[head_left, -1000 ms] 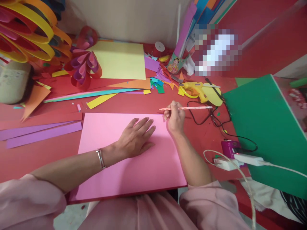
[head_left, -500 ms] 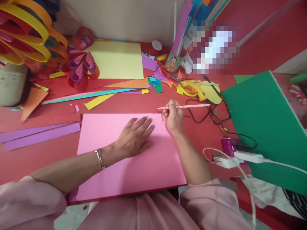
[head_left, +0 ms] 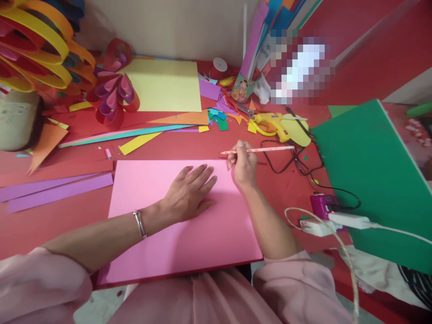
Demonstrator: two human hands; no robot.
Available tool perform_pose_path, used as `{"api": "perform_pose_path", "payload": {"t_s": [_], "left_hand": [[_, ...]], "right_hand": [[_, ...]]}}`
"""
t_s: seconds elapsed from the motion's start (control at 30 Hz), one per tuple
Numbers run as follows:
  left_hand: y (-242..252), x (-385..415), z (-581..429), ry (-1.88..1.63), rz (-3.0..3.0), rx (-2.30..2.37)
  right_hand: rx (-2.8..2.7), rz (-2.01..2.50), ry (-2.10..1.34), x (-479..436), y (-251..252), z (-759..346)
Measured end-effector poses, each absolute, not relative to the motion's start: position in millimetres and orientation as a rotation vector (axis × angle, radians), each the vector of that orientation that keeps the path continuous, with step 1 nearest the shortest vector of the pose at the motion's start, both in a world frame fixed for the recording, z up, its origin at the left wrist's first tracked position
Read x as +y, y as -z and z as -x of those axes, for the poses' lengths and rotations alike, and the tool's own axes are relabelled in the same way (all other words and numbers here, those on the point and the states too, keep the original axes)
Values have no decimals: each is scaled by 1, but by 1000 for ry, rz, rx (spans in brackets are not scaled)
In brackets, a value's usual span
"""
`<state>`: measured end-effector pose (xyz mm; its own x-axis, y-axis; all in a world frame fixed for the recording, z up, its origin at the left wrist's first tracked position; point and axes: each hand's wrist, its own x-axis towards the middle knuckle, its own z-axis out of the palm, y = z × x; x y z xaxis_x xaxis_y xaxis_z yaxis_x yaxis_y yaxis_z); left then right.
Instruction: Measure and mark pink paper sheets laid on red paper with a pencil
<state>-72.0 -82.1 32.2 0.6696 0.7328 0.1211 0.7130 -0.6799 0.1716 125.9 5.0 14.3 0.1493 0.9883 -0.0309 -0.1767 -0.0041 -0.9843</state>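
A large pink sheet of paper (head_left: 141, 252) lies at the front edge of the red table. My left hand (head_left: 189, 193) rests flat on it, fingers spread towards the upper right. At the sheet's upper right corner is my right hand (head_left: 243, 164), closed round a pink patterned pencil (head_left: 270, 149). The pencil lies nearly level across the hand, its sharpened tip to the left and its other end to the right. Some fingers of the right hand are hidden behind the thumb.
Purple strips (head_left: 60, 193) lie to the left, and a yellow sheet (head_left: 168, 85) is behind. A yellow glue gun (head_left: 273, 123) with a black cord sits at the back right. A green board (head_left: 378, 180), a purple plug adapter (head_left: 323, 206) and white cables are on the right.
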Motion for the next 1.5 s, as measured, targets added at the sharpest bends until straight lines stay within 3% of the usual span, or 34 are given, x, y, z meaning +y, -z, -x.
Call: {"api": "perform_pose_path", "payload": {"t_s": [1.5], "left_hand": [[-37,-83,68,-386,-2728,1210]], "right_hand": [[-1199,1202,-1085,-13,-24,-123]]}}
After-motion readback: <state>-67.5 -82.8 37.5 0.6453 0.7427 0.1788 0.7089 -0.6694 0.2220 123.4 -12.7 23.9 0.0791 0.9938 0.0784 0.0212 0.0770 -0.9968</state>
